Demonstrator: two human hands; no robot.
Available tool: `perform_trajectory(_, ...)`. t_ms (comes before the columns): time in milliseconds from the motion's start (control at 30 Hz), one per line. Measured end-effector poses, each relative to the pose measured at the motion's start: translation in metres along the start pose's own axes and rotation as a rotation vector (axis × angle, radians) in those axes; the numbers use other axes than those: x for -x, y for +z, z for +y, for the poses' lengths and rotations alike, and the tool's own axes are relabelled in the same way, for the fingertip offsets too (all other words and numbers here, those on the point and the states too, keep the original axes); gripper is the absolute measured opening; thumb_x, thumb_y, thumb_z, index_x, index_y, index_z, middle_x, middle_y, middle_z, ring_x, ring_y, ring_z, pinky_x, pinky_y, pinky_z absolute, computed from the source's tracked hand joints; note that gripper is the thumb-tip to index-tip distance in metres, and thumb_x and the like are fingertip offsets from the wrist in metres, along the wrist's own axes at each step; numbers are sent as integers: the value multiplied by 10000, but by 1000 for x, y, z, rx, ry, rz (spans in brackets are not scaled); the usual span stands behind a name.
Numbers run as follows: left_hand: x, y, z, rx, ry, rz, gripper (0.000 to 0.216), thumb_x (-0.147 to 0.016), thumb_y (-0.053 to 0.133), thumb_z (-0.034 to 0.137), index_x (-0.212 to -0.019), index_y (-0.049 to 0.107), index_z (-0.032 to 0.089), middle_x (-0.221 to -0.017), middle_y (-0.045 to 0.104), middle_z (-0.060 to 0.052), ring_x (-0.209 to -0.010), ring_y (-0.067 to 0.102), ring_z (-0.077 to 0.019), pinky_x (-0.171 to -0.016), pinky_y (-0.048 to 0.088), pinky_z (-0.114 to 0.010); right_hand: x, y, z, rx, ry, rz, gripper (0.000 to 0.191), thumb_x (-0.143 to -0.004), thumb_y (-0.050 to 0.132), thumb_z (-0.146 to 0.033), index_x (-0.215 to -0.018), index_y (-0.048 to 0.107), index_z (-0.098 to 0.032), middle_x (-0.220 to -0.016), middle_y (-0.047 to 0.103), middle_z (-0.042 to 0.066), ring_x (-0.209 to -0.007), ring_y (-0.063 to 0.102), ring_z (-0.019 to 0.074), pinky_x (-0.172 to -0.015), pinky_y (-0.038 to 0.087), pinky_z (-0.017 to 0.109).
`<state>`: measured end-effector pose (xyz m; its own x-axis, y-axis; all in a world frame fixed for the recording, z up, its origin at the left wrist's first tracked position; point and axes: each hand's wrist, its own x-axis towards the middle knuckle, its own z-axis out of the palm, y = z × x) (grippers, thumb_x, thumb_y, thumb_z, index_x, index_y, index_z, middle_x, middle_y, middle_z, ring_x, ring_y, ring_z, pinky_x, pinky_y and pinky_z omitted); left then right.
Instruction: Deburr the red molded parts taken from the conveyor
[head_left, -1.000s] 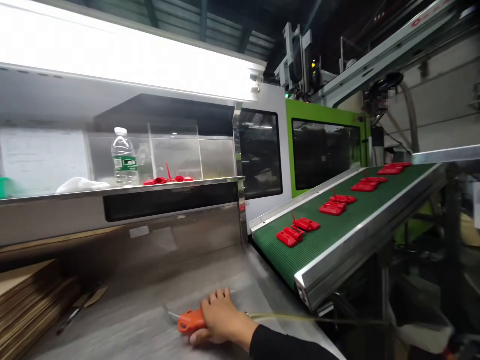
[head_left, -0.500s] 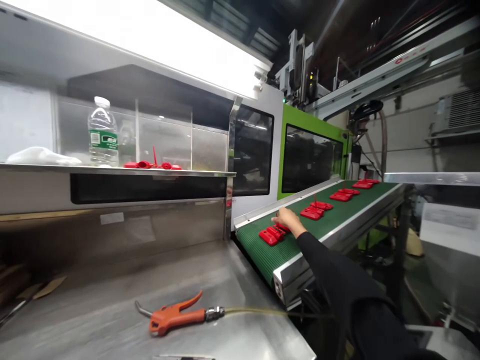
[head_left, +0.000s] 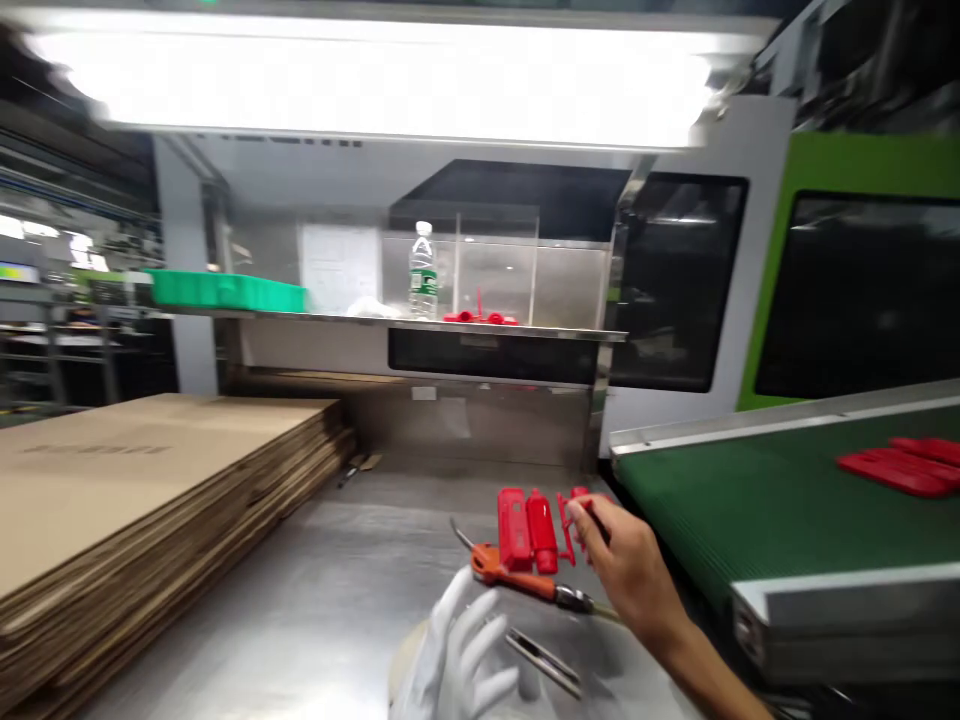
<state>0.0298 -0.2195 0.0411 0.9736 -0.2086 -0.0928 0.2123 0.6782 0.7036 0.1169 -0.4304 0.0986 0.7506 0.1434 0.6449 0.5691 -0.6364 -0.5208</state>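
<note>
My right hand [head_left: 628, 565], bare, pinches the right end of a red moulded plastic part [head_left: 541, 530] made of several pieces joined by thin runners. The part hangs above the steel table [head_left: 225, 610]. In a white glove, my left hand [head_left: 465, 650] is held low in front with its fingers apart and nothing in them. Behind the gloved fingers lies an orange air blow gun [head_left: 517, 578], partly hidden by the red part. A slim metal tool, perhaps a knife [head_left: 544, 662], rests nearer me, beside the glove.
Flat cardboard sheets [head_left: 150, 440] are stacked at the left. At the right, a green conveyor belt [head_left: 697, 500] carries more red parts [head_left: 900, 468]. A shelf [head_left: 360, 321] behind the table bears a green tray [head_left: 225, 291], a water bottle [head_left: 423, 275] and another red part [head_left: 480, 318].
My right hand has lifted a red part off the conveyor and brought it over the table. The view has turned left, and my gloved left hand has come into sight.
</note>
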Motion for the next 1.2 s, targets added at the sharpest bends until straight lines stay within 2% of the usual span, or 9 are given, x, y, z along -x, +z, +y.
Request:
perform_trajectory(100,-41,3,25,-15,84,-38,578,-899,613,490,-1393,503,209,-1336,621,-167,-1195,606,-351,-872,566,-471,11,47,1,-206,-2,-88,389,-1029,366,-519,-941,633,-251,-744,637,22,-594,599,181,-569,482,299)
perform_trajectory(200,-88,-2,45,-76,55,-67,611,-876,679,383,-1403,468,156,-1291,647,-211,-1149,633,-401,-849,569,-513,3,70,25,-312,-77,-158,354,-1001,440,-511,-1140,660,-271,-1026,701,66,-934,670,230,-824,540,328)
perform_trajectory(300,-118,-18,56,-99,34,-23,622,-885,658,434,-1419,451,191,-1328,629,-195,-1143,636,-407,-783,588,-486,-6,74,62,-365,-23,-116,455,-976,495,-512,-1390,518,-325,-1423,513,52,-1345,437,264,-1139,341,423)
perform_trajectory(400,-132,-34,55,-89,1,36,613,-876,650,490,-1384,513,176,-1337,624,-186,-1078,672,-382,-691,599,-425,-8,72,90,-570,264,3,666,-916,576,-591,-1482,364,-312,-1568,294,53,-1440,269,272,-1214,165,478)
perform_trajectory(500,-136,-42,47,-66,-62,54,597,-875,647,498,-1346,553,143,-1263,668,-192,-971,709,-349,-663,604,-426,-5,72,94,-931,474,-169,662,-959,505,-596,-1492,321,-249,-1478,448,124,-1314,477,261,-1130,345,475)
perform_trajectory(567,-137,-41,39,-45,-87,72,576,-888,640,468,-1359,543,150,-1235,685,-183,-986,706,-347,-717,611,-462,-2,72,87,-1265,539,-350,493,-1015,445,-516,-1417,442,-231,-1325,601,119,-1197,583,242,-1057,424,447)
perform_trajectory(667,-135,-35,33,-42,-121,108,551,-915,620,400,-1375,519,114,-1184,703,-207,-991,711,-349,-772,616,-480,1,72,77,-1614,589,-410,338,-1035,451,-438,-1256,596,-226,-1199,677,79,-1083,636,205,-1004,453,378)
perform_trajectory(967,-130,-26,42,-74,-243,54,554,-959,506,453,-1328,541,40,-1138,708,-243,-995,703,-388,-784,608,-562,7,64,83,-1732,769,-326,346,-1044,450,-372,-1258,605,-149,-1173,691,109,-1033,660,214,-973,482,377)
perform_trajectory(1200,-132,-42,35,-136,-206,67,552,-918,580,474,-1281,593,58,-1212,676,-233,-880,726,-333,-717,638,-452,8,65,83,-1691,882,-323,389,-1016,513,-386,-1275,589,-106,-1087,721,126,-952,700,208,-876,534,308)
